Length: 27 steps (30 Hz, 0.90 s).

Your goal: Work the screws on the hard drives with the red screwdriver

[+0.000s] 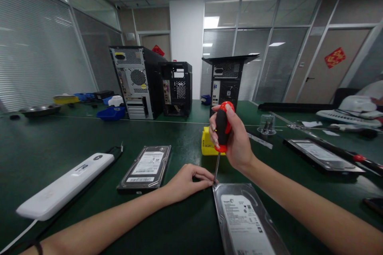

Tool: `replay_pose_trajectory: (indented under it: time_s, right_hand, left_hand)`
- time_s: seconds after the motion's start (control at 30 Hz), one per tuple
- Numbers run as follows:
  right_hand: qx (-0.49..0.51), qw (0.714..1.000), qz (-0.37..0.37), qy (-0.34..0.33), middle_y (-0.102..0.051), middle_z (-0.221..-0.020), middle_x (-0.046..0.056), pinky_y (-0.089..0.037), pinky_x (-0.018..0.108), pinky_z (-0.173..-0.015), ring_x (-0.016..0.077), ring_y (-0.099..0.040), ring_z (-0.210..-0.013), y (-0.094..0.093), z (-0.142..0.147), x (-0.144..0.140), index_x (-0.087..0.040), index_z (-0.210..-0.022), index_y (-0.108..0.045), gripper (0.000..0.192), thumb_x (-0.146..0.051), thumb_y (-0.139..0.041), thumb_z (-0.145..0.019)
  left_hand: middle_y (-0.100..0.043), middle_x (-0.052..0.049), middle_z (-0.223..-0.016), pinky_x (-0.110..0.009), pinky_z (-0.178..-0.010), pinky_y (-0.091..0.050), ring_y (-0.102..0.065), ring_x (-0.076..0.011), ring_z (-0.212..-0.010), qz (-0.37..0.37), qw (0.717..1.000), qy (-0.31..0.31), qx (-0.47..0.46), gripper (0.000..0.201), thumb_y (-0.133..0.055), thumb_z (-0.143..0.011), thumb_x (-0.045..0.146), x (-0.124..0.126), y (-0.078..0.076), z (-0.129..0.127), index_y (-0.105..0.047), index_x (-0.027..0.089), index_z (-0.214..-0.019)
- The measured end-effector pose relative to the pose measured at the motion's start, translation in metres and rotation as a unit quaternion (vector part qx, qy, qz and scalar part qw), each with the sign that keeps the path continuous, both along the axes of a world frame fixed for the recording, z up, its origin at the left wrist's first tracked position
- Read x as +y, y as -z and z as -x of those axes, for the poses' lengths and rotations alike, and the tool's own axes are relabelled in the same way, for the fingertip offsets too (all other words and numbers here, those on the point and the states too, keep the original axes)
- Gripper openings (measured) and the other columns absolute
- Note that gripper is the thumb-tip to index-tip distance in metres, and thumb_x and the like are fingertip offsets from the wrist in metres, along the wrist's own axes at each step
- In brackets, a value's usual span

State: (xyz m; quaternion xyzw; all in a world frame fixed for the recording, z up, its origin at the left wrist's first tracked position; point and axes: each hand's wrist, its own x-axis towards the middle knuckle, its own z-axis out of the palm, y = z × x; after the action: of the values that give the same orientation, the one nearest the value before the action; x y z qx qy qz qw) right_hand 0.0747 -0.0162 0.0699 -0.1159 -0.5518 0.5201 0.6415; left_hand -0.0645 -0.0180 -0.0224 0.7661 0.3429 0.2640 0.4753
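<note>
We are on a corner screw: right hand [236, 139] fingers wrap the screwdriver [222, 127], left hand [185, 181] fingers pinch its tip at the hard drive [245, 219] near the table's [60, 143] front edge; next, steady downward turning.

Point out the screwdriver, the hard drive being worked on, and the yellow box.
screwdriver [223, 124], head view, on the black and red handle.
hard drive [243, 217], head view, on its white label.
yellow box [207, 143], head view, on its front face.
</note>
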Motion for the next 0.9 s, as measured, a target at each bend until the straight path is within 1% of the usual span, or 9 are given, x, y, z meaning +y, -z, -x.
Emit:
replay_pose_trajectory:
  time_s: [0.1, 0.27, 0.5, 0.57, 0.77, 0.83, 0.9]
  right_hand:
    - [0.007, 1.000, 0.004, -0.002, -0.046, -0.061, -0.006, -0.029, 0.016, -0.037, 0.0047, -0.039, -0.042, 0.0002, 0.0002, 0.0011, -0.021, -0.089, -0.049, 0.022, -0.043, -0.053, -0.084]
    - [0.009, 1.000, 0.004, -0.007, -0.044, -0.059, -0.006, -0.027, 0.016, -0.035, 0.0045, -0.037, -0.041, 0.0000, -0.0007, 0.0019, -0.021, -0.088, -0.048, 0.024, -0.044, -0.051, -0.085]
    - [0.009, 1.000, -0.001, -0.012, -0.045, -0.060, -0.006, -0.030, 0.015, -0.036, 0.0048, -0.040, -0.042, -0.0003, -0.0002, 0.0001, -0.020, -0.088, -0.049, 0.023, -0.042, -0.050, -0.086]
    - [0.012, 1.000, -0.002, -0.008, -0.045, -0.059, -0.005, -0.031, 0.016, -0.036, 0.0050, -0.041, -0.042, 0.0002, -0.0005, -0.0004, -0.019, -0.086, -0.050, 0.025, -0.044, -0.049, -0.086]
    - [0.023, 1.000, 0.014, -0.006, -0.044, -0.056, -0.003, -0.030, 0.017, -0.031, 0.0061, -0.041, -0.039, -0.0016, -0.0022, -0.0010, -0.017, -0.076, -0.054, 0.044, -0.058, -0.039, -0.086]
    - [0.014, 1.000, 0.006, -0.011, -0.044, -0.056, -0.003, -0.031, 0.017, -0.031, 0.0064, -0.042, -0.039, -0.0029, -0.0026, -0.0010, -0.017, -0.076, -0.054, 0.045, -0.057, -0.038, -0.086]
    - [0.006, 1.000, -0.009, -0.004, -0.046, -0.057, -0.003, -0.032, 0.018, -0.032, 0.0070, -0.043, -0.040, -0.0039, -0.0025, -0.0014, -0.018, -0.080, -0.054, 0.041, -0.054, -0.039, -0.087]
  left_hand:
    - [-0.071, -0.011, -0.094, -0.029, -0.082, -0.050, -0.067, -0.0202, -0.088, -0.002, 1.000, 0.000, 0.002, 0.025, -0.060, -0.079, 0.026, 0.0005, 0.0005, 0.0000, -0.070, 0.008, -0.095]
    - [-0.071, -0.010, -0.095, -0.028, -0.082, -0.050, -0.067, -0.0197, -0.089, -0.004, 1.000, -0.002, 0.007, 0.025, -0.060, -0.080, 0.025, 0.0011, 0.0009, 0.0009, -0.069, 0.009, -0.096]
    - [-0.071, -0.010, -0.095, -0.028, -0.082, -0.050, -0.067, -0.0196, -0.089, -0.009, 1.000, 0.003, 0.006, 0.025, -0.060, -0.080, 0.025, 0.0008, 0.0001, 0.0005, -0.069, 0.009, -0.096]
    - [-0.071, -0.010, -0.095, -0.028, -0.082, -0.050, -0.067, -0.0192, -0.088, -0.007, 1.000, 0.003, 0.005, 0.026, -0.059, -0.080, 0.025, 0.0009, -0.0002, 0.0003, -0.069, 0.009, -0.097]
    - [-0.071, -0.009, -0.095, -0.027, -0.081, -0.050, -0.067, -0.0189, -0.088, -0.009, 1.000, 0.004, 0.004, 0.026, -0.060, -0.080, 0.026, 0.0015, 0.0010, 0.0004, -0.069, 0.010, -0.098]
    - [-0.071, -0.010, -0.095, -0.027, -0.081, -0.050, -0.067, -0.0191, -0.088, -0.013, 1.000, 0.004, 0.003, 0.026, -0.060, -0.080, 0.026, 0.0017, 0.0017, 0.0006, -0.069, 0.009, -0.097]
    - [-0.071, -0.010, -0.095, -0.027, -0.081, -0.050, -0.067, -0.0192, -0.088, -0.016, 1.000, 0.006, 0.002, 0.025, -0.060, -0.080, 0.026, 0.0020, 0.0024, 0.0008, -0.069, 0.009, -0.097]
